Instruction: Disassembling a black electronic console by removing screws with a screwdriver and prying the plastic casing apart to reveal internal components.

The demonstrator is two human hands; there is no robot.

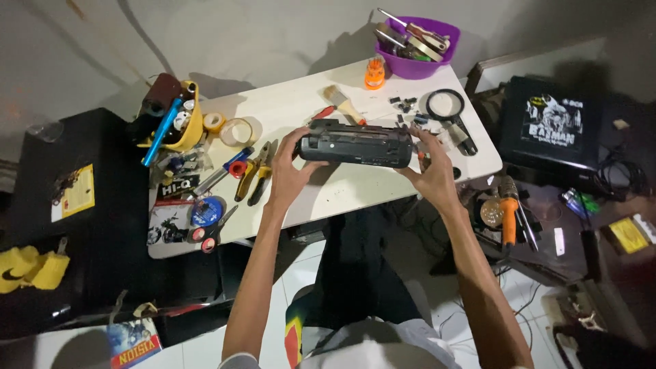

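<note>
A person seated at a white counter (383, 188) holds a black portable radio (356, 143) up over its middle, one hand at each end. The left hand (290, 167) is closed around the radio's left end, thumb on the near side and fingers wrapped over the top edge. The right hand (434, 174) grips the right end in the same way, its fingers spread along the casing. The radio lies lengthwise between the hands, raised just above the surface rather than resting on it.

Tools crowd the counter around it. Yellow-handled pliers (256, 174) and a red-and-blue screwdriver (229, 171) lie just left of the left hand, with scissors (212, 229) nearer the front edge. Two rolls of tape (229, 128) sit beside a yellow bowl (188, 126) of odds and ends. Behind the radio lie a small paintbrush (342, 102), a magnifying glass (447, 109) and loose dark parts. A purple bowl (417, 51) packed with tools stands at the far edge, an orange bit holder (374, 74) beside it. An orange-handled soldering iron (509, 212) rests on a lower surface to the right.
</note>
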